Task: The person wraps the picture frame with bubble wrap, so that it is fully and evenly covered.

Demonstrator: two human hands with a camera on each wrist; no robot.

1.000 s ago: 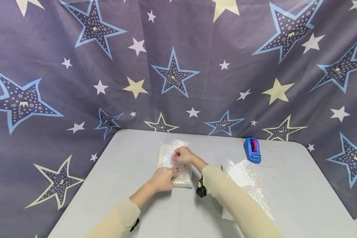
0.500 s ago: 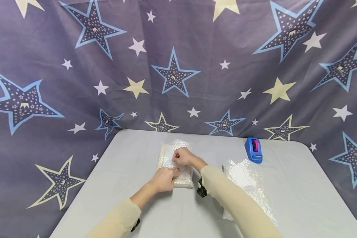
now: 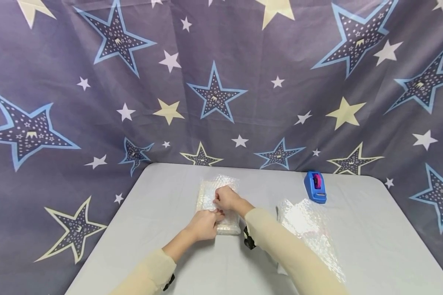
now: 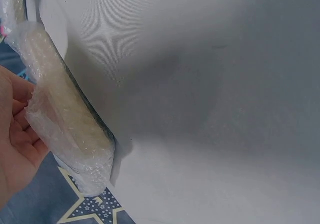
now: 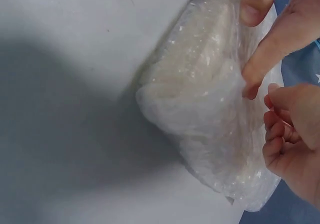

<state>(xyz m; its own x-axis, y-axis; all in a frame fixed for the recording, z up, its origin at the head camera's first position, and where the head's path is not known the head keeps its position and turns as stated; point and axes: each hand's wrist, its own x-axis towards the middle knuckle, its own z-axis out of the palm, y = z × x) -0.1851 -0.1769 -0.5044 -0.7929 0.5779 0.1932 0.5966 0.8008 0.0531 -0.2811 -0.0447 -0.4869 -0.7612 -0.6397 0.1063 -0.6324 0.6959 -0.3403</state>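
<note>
A flat rectangular package in bubble wrap (image 3: 227, 229) lies on the table, its clear wrap folded over a pale cream content. My left hand (image 3: 204, 224) rests at its near left side, with the index finger and thumb pressing the wrap in the right wrist view. My right hand (image 3: 229, 198) is over the middle of the package, fingers curled and thumb tip against the index finger. In the right wrist view, the curled right hand (image 5: 295, 134) is close beside the left fingertips, with nothing distinct showing in its grip. The left wrist view shows the wrapped package's edge (image 4: 75, 109) raised beside the left palm.
A blue tape dispenser (image 3: 315, 187) with a pink core stands at the back right of the grey-white table (image 3: 162, 196). More bubble wrap (image 3: 310, 229) lies right of the package, partly behind the right sleeve. A star-patterned curtain (image 3: 221, 82) hangs behind the table.
The right hand has shifted slightly toward the left hand over the package. The left hand keeps its place on the wrap; the head view has tilted slightly.
</note>
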